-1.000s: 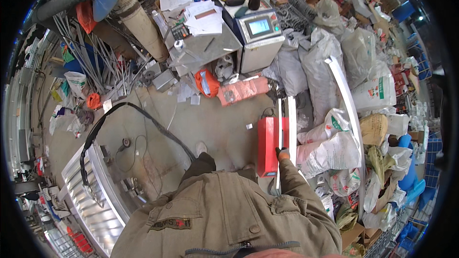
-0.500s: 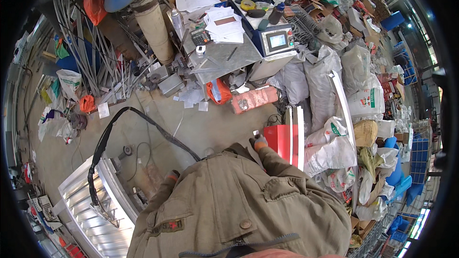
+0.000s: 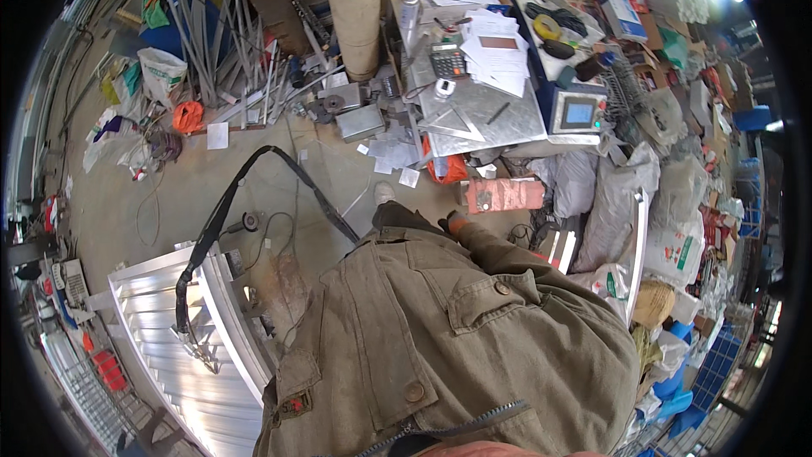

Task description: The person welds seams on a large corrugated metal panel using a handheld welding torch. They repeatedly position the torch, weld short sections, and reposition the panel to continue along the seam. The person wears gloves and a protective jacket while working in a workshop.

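My right hand point(image 3: 453, 222), in a dark glove with an orange cuff, hangs low in front of my jacket. It is nearest to a pinkish-red wrapped block point(image 3: 506, 195) on the floor, with a gap between them. The fingers are small and dark, so their pose and anything in them cannot be made out. My left hand is out of sight behind the olive jacket point(image 3: 381, 322). A black sleeved cable point(image 3: 222, 228) arches over the floor on the left, by a ribbed shiny metal panel point(image 3: 165, 330). One shoe point(image 3: 384, 192) shows ahead of my body.
Ahead stands a metal table point(image 3: 516, 123) with papers, a calculator point(image 3: 447, 60) and a set square point(image 3: 454, 124). A machine with a small screen point(image 3: 579, 113) adjoins it. Filled plastic sacks point(image 3: 609, 195) crowd the right. An angle grinder point(image 3: 250, 221) and a thin cable lie on the floor.
My view has turned left, and the table now appears farther right. My left hand has dropped out of sight. My right hand has left the red box, which my arm now mostly hides.
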